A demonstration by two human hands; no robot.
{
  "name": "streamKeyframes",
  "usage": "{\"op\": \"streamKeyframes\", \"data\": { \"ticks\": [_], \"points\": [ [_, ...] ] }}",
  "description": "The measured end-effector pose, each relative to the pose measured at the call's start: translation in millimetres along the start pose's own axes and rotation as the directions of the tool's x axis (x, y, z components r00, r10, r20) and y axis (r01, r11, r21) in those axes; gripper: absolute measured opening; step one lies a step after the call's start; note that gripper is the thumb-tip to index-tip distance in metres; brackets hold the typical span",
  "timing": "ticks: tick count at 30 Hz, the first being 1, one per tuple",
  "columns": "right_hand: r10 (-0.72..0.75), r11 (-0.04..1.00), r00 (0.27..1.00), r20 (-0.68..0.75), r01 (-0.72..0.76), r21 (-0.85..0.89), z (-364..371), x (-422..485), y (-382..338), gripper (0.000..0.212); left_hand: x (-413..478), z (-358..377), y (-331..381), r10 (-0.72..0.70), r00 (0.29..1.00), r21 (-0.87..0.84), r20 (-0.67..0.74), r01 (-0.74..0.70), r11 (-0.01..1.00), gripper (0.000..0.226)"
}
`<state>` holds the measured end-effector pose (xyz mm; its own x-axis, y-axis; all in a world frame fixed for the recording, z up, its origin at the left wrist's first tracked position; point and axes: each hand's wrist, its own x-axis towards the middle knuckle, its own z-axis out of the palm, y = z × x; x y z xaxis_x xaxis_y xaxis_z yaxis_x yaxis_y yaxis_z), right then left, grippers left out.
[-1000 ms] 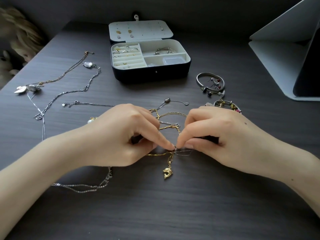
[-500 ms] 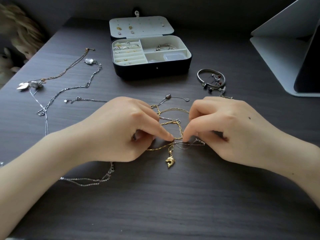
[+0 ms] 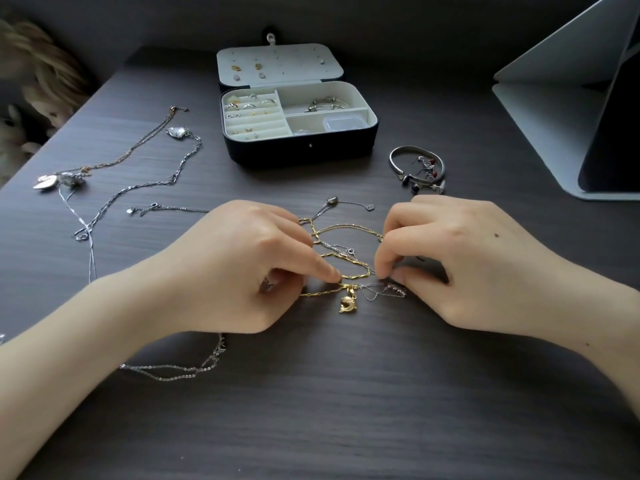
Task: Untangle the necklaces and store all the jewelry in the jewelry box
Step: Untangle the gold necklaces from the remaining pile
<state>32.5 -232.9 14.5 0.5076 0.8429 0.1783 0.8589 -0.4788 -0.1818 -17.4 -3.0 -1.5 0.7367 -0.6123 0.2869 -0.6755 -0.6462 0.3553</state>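
Note:
A gold necklace (image 3: 346, 263) with a small gold pendant (image 3: 347, 303) lies tangled with a thin silver chain (image 3: 379, 291) in the middle of the dark table. My left hand (image 3: 239, 268) pinches the gold chain just above the pendant. My right hand (image 3: 464, 261) pinches the silver chain beside it. An open black jewelry box (image 3: 301, 147) with a pale lining stands behind, holding rings, earrings and a bracelet. Several silver necklaces (image 3: 138, 188) lie spread at the left.
A silver bangle with small charms (image 3: 417, 168) lies right of the box. Another silver chain (image 3: 180, 370) trails under my left wrist. A folded grey tablet stand (image 3: 568, 109) occupies the far right. A doll (image 3: 38, 84) sits beyond the table's left edge.
My hands have drawn slightly apart, pulling a loop of silver chain out to the right of the gold pendant. The pendant has shifted a little away from me.

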Motion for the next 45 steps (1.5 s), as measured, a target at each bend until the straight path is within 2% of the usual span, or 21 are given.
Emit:
{"op": "streamKeyframes", "data": {
  "ticks": [2, 5, 12, 19, 24, 34, 42, 45],
  "points": [
    [-0.007, 1.000, 1.000, 0.016, 0.007, -0.003, -0.2, 0.3, 1.3, 0.010, 0.2, -0.2, 1.5, -0.006, 1.000, 0.002, 0.001, 0.006, 1.000, 0.036],
    [-0.012, 1.000, 0.999, 0.037, 0.013, -0.001, -0.8, 1.2, 2.9, 0.018, 1.2, 0.3, 4.6, 0.004, 1.000, -0.017, -0.009, -0.004, 1.000, 0.033],
    [-0.042, 0.997, 0.997, 0.063, 0.046, -0.065, 5.0, 1.4, 0.9, 0.020, 0.4, 7.0, 10.6, 0.067, 0.997, -0.116, 0.045, -0.061, 0.991, 0.024],
    [-0.053, 0.999, 0.995, 0.087, 0.053, 0.003, -3.3, -0.9, 5.2, 0.018, -0.4, 6.2, 12.2, 0.081, 0.992, -0.150, 0.098, -0.066, 0.986, 0.025],
    [-0.072, 0.997, 0.986, 0.148, 0.076, -0.022, -10.7, -4.9, 6.4, 0.011, -0.5, 8.7, 15.2, 0.089, 0.989, -0.152, 0.115, -0.071, 0.986, 0.027],
    [-0.070, 0.993, 0.970, 0.234, 0.090, -0.076, -13.1, -10.8, 7.7, 0.012, -0.9, 16.4, 21.3, 0.129, 0.985, -0.106, 0.115, -0.117, 0.987, 0.031],
    [-0.029, 0.999, 0.992, 0.119, 0.031, -0.016, -15.0, -4.6, -6.3, 0.017, -1.1, 17.2, 22.6, 0.139, 0.984, -0.089, 0.114, -0.129, 0.988, 0.033],
    [-0.021, 1.000, 0.988, 0.152, 0.024, -0.015, -9.2, -3.0, -6.8, 0.022, -1.2, 17.4, 22.6, 0.136, 0.985, -0.086, 0.109, -0.128, 0.988, 0.033]
  ]
}}
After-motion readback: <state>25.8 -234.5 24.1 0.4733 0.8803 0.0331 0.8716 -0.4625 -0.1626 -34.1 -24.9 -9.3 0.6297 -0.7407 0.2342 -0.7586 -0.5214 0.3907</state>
